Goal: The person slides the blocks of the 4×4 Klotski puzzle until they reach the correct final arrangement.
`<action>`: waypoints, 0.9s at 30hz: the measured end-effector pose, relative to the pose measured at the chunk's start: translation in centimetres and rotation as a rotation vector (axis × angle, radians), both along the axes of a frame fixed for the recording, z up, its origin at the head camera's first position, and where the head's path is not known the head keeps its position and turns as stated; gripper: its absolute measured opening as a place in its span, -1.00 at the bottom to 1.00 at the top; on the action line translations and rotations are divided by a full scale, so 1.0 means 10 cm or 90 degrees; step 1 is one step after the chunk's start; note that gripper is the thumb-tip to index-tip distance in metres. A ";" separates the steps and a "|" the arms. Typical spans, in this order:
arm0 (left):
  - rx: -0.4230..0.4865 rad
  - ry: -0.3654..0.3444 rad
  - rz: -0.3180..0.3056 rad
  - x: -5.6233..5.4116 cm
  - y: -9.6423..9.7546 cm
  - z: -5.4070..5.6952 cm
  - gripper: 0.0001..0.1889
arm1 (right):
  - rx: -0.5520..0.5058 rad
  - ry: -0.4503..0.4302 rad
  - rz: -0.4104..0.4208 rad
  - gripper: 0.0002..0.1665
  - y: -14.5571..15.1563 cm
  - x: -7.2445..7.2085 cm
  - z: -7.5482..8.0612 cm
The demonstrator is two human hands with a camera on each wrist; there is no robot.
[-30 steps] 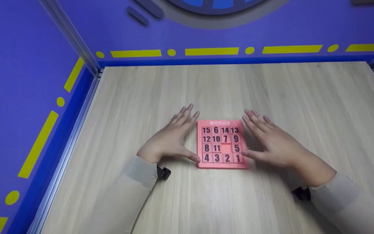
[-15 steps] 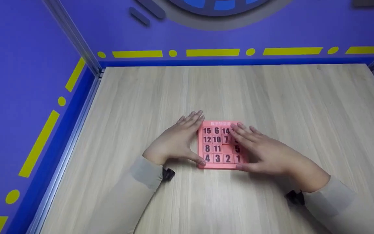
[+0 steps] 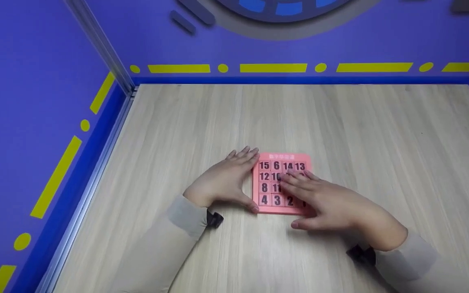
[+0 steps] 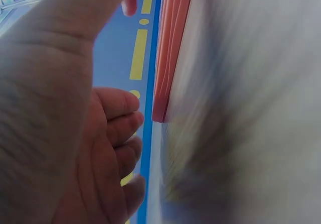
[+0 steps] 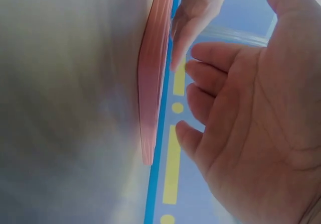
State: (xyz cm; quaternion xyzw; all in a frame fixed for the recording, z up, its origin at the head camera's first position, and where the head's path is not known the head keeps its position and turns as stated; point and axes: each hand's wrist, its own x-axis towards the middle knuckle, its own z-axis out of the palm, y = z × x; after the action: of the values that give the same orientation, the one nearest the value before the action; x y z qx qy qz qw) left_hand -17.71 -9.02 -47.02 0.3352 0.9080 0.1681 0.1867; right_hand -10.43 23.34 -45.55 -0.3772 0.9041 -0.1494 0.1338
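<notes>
Pink number puzzle (image 3: pixel 271 187) on a wood-grained table (image 3: pixel 279 118), as I receive it on my remote feeds. I count one puzzle, two hands, two beige sleeves (image 3: pixel 153 248) and two black wrist fittings (image 3: pixel 215 219). Of the numbered tiles (image 3: pixel 276 165) I make out at least twelve, the far row reading 15, 6, 14, 13; the others are covered. On the purple back wall (image 3: pixel 275 53) I count four yellow bars (image 3: pixel 273 68) and four yellow dots (image 3: pixel 222 68). The left hand (image 3: pixel 226 177) is spread wide along the puzzle's left side, fingertips by the far left corner, thumb by the near left corner, grasping nothing. The right hand (image 3: pixel 330 203) lies over the right-hand columns, fingers extended and slightly bent, thumb apart near the front edge, likewise grasping nothing. Contact between fingertips and puzzle I cannot confirm, the wrist views being oblique and blurred. The puzzle lies flat, numerals upright to the person, its lettered strip (image 3: pixel 282 156) toward the back wall; its long axis, only slightly the longer, runs from the person toward that wall.
</notes>
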 end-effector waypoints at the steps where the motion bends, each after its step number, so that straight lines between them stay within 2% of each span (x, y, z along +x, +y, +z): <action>1: 0.002 0.002 -0.002 -0.01 0.00 0.00 0.68 | 0.005 -0.008 0.002 0.23 -0.01 0.00 0.01; 7: 0.000 0.005 0.004 -0.01 0.00 0.01 0.66 | 0.016 -0.023 0.023 0.22 -0.09 -0.01 0.01; 13: 0.003 -0.020 0.005 0.03 0.04 -0.01 0.66 | 0.022 -0.038 0.040 0.22 -0.10 0.04 -0.04; 21: 0.009 -0.036 0.019 0.04 0.04 0.03 0.65 | 0.007 -0.036 0.038 0.16 -0.10 0.01 -0.05; 27: 0.009 -0.048 0.016 0.03 0.03 0.01 0.66 | 0.002 -0.068 0.015 0.12 -0.09 0.02 -0.06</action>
State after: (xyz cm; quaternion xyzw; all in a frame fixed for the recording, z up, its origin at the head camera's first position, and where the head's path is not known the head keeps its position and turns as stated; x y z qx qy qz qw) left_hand -17.46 -8.71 -46.97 0.3187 0.9033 0.1892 0.2161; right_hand -10.27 22.43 -46.12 -0.3790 0.8915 -0.1666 0.1840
